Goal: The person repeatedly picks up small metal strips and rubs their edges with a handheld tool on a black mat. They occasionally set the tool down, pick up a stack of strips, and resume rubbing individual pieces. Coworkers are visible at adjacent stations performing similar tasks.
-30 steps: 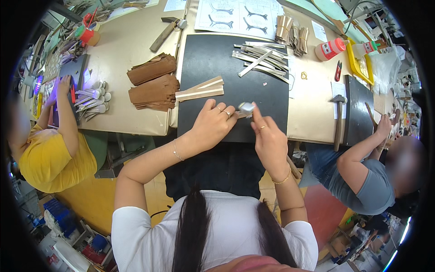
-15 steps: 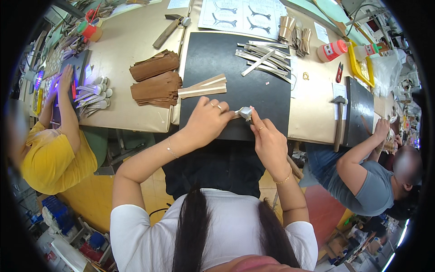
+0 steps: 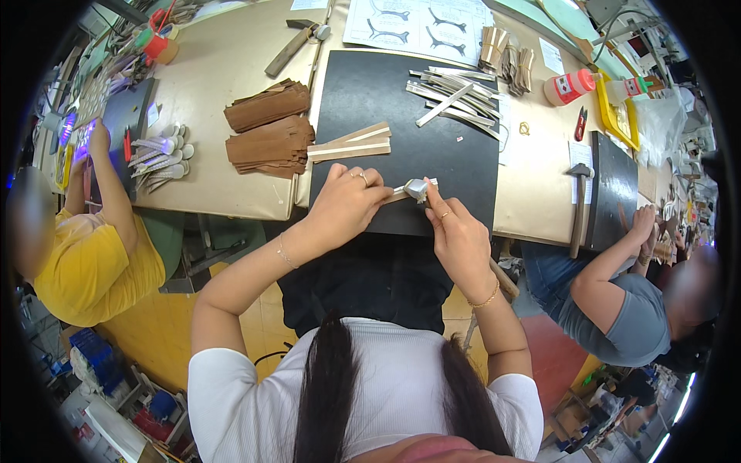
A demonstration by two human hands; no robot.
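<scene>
My left hand (image 3: 347, 202) is closed in a pinch on one end of a narrow leather strip (image 3: 397, 192), near the front of a black work mat (image 3: 463, 212). My right hand (image 3: 461, 235) is closed around a hammer. The silver hammer head (image 3: 417, 189) rests over the strip, with my index finger beside it. The wooden handle (image 3: 505, 282) shows past my right wrist, its middle hidden by the hand. Beyond my left hand lie tan strips with white centre lines (image 3: 351, 147). A loose heap of pale strips (image 3: 455, 96) lies farther back on the mat.
Two stacks of brown leather pieces (image 3: 270, 147) lie left of the mat. A hammer (image 3: 297, 48) is behind them, another hammer (image 3: 580, 208) at right. Drawing sheet (image 3: 417, 29), strip bundles (image 3: 505, 54) and red bottle (image 3: 570, 86) stand farther back. Co-workers sit at left (image 3: 100, 262) and right (image 3: 625, 309).
My hands hold nearly the same pose, with the hammer head still over the strip. The view has shifted slightly. The left co-worker's arm has moved toward the lit area; the right co-worker's hand has lowered.
</scene>
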